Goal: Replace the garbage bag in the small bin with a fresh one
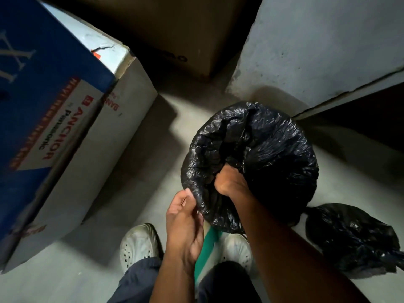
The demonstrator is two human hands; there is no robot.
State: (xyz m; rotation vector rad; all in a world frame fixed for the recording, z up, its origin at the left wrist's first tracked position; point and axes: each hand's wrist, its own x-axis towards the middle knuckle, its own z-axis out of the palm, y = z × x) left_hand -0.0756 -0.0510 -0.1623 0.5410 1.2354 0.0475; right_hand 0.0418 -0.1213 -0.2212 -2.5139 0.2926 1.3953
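Head view, dim light. Black bag [262, 149] drawn over the bin [211, 241], whose green-and-white wall shows only below the bag's near edge, between the two white shoes [140, 243]. The bin stands on the concrete floor [153, 138], close to the feet.

Left hand [185, 224]: fingers pinched shut on the bag's near-left edge at the rim.
Right hand [229, 180]: pushed down into the bag's mouth, fingers buried in plastic; grip cannot be judged. Hands close together, not touching.

Second bag [352, 239], black and crumpled, lies on the floor just right of the bin; contents not visible.

Left: large blue-and-white carton [65, 127] printed "ANCHOR". Behind it, a brown carton [175, 36]. Right: grey wall [317, 44].
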